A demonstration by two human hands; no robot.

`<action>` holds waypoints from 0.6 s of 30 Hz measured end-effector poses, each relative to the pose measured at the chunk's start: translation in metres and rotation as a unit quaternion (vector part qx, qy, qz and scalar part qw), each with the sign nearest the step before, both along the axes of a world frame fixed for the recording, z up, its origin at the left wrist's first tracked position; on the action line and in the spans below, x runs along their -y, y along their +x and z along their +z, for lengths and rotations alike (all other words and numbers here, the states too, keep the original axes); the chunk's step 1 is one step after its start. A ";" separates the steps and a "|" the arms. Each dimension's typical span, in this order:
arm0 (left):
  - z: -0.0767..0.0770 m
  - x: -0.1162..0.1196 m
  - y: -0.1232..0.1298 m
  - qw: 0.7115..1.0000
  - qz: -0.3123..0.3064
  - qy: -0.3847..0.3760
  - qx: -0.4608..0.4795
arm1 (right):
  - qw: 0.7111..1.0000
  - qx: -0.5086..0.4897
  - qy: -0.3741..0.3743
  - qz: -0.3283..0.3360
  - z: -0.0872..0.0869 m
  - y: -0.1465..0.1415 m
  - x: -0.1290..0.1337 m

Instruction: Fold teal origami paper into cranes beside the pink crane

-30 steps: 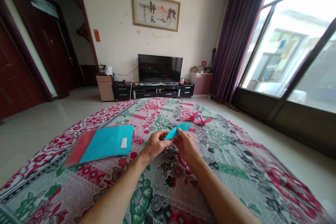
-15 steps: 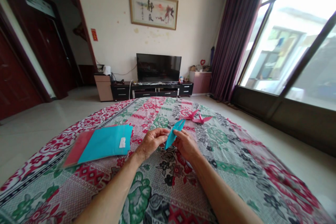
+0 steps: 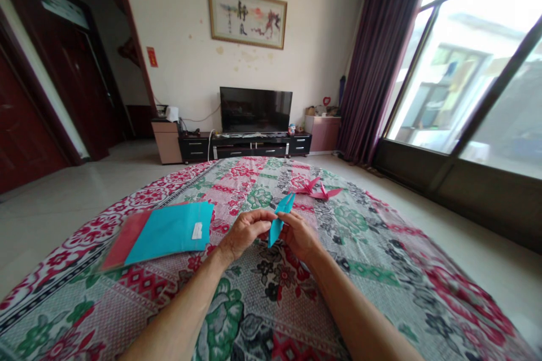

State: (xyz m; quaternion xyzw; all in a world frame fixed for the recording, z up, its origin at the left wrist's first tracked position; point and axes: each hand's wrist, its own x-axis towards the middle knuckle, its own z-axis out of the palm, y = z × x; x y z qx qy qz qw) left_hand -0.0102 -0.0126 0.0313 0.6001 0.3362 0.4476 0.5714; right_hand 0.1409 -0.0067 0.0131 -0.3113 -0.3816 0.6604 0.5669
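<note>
A narrow, diamond-shaped piece of folded blue origami paper is held over the middle of the table, its far end split into two points. My left hand pinches its left edge between thumb and fingers. My right hand grips it from the right, the thumb lying across its upper face; the fingers beneath are partly hidden. Just beyond the hands lie two pink paper cranes, close together on the cloth.
A clear packet of blue and red paper sheets lies left of my hands. The round table has a flowered tablecloth. Past its far edge stand a television and a low black cabinet.
The blue folded paper has tipped and shifted slightly toward me. My right thumb has slid up and left across it, nearer my left fingertips.
</note>
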 end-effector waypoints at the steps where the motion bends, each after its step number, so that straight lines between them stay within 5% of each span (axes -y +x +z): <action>1: 0.000 0.000 0.000 1.000 0.002 -0.003 0.003 | 1.000 0.000 -0.002 0.000 0.000 0.000 0.000; 10: -0.002 0.000 0.002 0.997 -0.022 -0.049 0.054 | 0.999 -0.013 -0.018 0.032 -0.003 0.002 -0.002; 18: 0.002 0.000 0.000 0.999 -0.011 0.034 -0.009 | 0.998 -0.022 -0.006 0.058 -0.005 0.002 -0.003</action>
